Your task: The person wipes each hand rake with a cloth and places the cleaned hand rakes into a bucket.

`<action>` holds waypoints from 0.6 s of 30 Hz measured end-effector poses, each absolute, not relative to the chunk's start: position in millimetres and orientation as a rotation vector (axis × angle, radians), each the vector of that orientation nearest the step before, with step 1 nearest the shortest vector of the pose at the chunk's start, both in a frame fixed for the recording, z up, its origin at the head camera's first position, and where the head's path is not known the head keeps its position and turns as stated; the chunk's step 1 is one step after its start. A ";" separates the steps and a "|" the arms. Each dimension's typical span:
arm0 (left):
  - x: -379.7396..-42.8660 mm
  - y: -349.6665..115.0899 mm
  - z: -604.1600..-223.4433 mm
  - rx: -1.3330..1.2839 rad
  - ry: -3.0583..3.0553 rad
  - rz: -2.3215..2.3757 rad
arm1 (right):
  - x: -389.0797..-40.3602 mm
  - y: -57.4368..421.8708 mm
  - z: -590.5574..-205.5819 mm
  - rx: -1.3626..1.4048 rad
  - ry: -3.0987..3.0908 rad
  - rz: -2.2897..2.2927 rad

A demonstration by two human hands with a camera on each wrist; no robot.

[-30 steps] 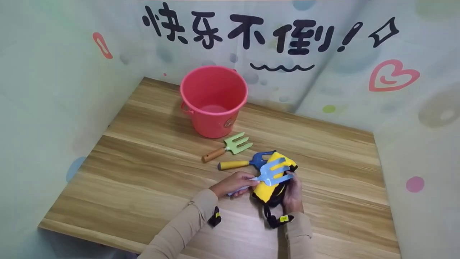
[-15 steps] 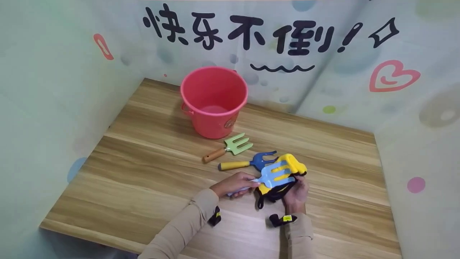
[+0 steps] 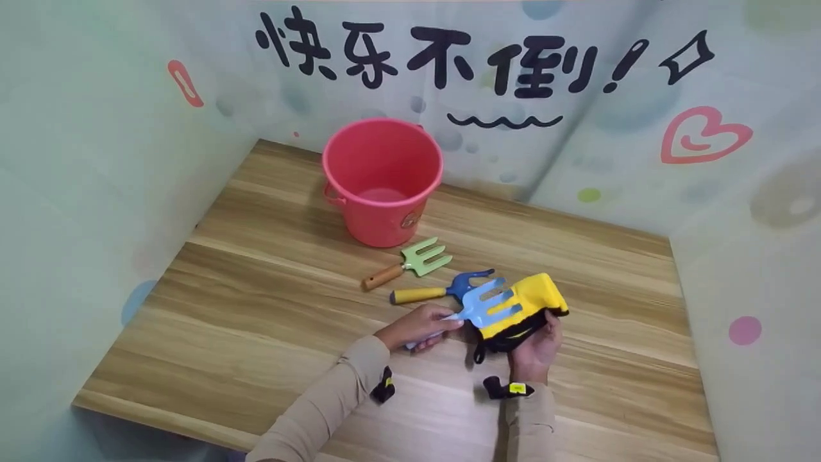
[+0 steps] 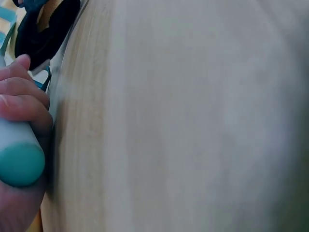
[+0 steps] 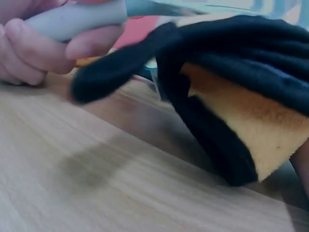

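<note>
My left hand [image 3: 420, 327] grips the handle of a light blue garden hand fork [image 3: 485, 308], fingers curled round it. In the left wrist view the handle's rounded teal end [image 4: 21, 164] shows below the fingers. The fork's tines lie over a yellow-and-black cloth piece [image 3: 535, 295] with dark edging; whether they touch it I cannot tell. My right hand [image 3: 542, 340] holds this cloth by its right edge from beneath, thumb on the black trim. A black loop [image 5: 111, 67] hangs from the cloth in the right wrist view.
Behind the hands stands a pink bucket [image 3: 378, 221]. Before it lie a green hand fork [image 3: 423, 258] with a wooden handle and a dark blue hand rake [image 3: 417, 294] with a yellow handle, its head partly covered by the light blue fork. Walls edge the wooden table [image 3: 211, 308].
My right hand has moved to the right, and the yellow cloth has spread and turned with it. The light blue fork tilts slightly upward; my left hand has hardly moved.
</note>
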State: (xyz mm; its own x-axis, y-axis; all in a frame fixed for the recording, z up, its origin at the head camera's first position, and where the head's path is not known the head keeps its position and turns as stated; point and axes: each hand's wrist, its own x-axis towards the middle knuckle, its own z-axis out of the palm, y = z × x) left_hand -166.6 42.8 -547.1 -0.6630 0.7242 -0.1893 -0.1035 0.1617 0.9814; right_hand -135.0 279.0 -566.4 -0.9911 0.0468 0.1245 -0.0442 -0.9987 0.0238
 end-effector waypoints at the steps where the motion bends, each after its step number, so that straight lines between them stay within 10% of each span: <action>1: -166.6 42.4 -547.7 0.584 1.765 1.601 | -135.5 278.5 -565.7 0.168 0.003 3.106; 18: -165.3 43.2 -556.9 0.405 1.739 1.781 | -141.0 262.1 -552.3 -0.394 -1.565 2.930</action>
State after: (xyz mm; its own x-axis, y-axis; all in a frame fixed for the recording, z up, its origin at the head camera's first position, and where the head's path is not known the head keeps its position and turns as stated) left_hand -165.3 43.2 -556.9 -0.7673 0.6111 -0.1945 -0.2092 0.0483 0.9767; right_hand -141.0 262.1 -552.3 -0.9519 -0.0681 -0.2988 0.2862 -0.5462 -0.7872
